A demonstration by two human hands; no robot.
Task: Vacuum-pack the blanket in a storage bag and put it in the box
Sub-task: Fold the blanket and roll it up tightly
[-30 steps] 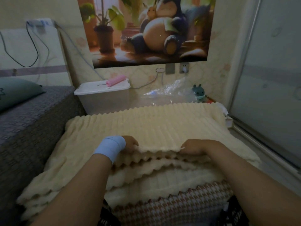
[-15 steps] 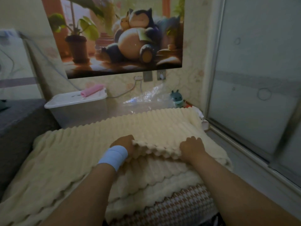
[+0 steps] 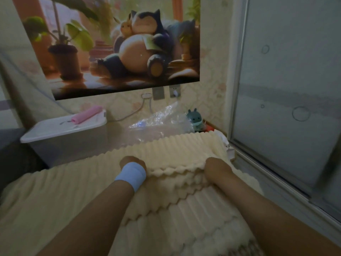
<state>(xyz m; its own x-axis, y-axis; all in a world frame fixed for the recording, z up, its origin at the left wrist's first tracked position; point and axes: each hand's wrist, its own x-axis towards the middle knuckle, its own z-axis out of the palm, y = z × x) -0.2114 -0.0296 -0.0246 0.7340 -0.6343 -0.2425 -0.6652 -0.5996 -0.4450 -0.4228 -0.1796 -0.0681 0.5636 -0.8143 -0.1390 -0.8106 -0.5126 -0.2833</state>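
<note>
Head view: your fingertips are buried in the cream blanket (image 3: 73, 191), which lies spread in front of you. Your left hand (image 3: 132, 161) and right hand (image 3: 216, 168) each grip its scalloped folded edge. Since half a second ago, that edge has travelled farther from you. The blanket's far edge lies near the clear storage bag (image 3: 160, 121), its right edge just beside the glass door (image 3: 286, 89). The lidded box (image 3: 62, 130) sits far left.

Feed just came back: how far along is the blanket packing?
Done: the blanket lies folded in layers. In hand: left hand and right hand grip its top fold's edge. Left: the clear storage bag lies behind, empty; the box is lidded, a pink roll on top. Bagging, vacuuming, boxing all remain.
</note>
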